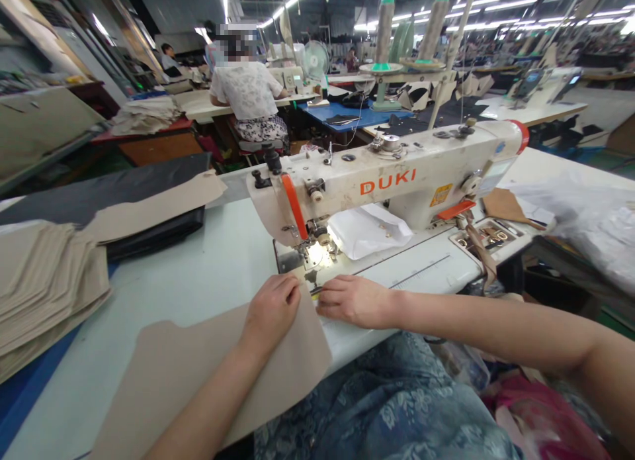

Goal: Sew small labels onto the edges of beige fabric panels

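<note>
A large beige fabric piece (218,354) lies on the pale sewing table in front of me, its narrow upper corner near the needle area. My left hand (272,311) rests on that corner with fingers curled and pinched on the cloth. Just right of it, my right hand (354,302) lies low over the machine bed, fingers bent together; what they hold, if anything, is hidden. A small yellow patch (316,300) shows at its fingertips. Beyond both hands stands a white sewing machine (387,175) marked DUKI, its lamp lighting the presser foot (317,253).
Stacked beige pieces (49,288) lie at the left, beside folded black material (153,238). White sheeting (370,230) sits under the machine arm. A tray of metal parts (489,238) is at the right, near clear plastic (600,228). Behind, a person (248,92) sits at another table.
</note>
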Available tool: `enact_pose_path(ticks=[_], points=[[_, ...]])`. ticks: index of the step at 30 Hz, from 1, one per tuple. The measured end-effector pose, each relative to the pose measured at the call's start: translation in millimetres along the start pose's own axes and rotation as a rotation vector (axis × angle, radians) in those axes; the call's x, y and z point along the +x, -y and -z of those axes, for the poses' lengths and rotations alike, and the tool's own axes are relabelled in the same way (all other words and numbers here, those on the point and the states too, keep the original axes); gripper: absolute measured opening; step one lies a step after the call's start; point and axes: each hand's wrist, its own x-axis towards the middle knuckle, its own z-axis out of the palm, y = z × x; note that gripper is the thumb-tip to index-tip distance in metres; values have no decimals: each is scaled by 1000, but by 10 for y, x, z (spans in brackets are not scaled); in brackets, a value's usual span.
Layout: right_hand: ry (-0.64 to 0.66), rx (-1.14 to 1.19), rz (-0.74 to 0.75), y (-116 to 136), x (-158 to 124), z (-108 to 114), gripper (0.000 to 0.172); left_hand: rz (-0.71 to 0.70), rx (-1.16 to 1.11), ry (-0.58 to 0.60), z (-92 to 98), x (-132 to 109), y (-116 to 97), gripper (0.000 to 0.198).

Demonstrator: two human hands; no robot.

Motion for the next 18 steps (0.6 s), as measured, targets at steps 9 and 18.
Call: enact_pose_path(ticks=[9, 18], points=[[-121, 28, -149, -2, 263, -150, 18, -23, -12, 22, 24, -6, 3, 21], [-116, 90, -180, 13, 314, -226, 18, -48, -3, 23, 26, -12, 16, 20]])
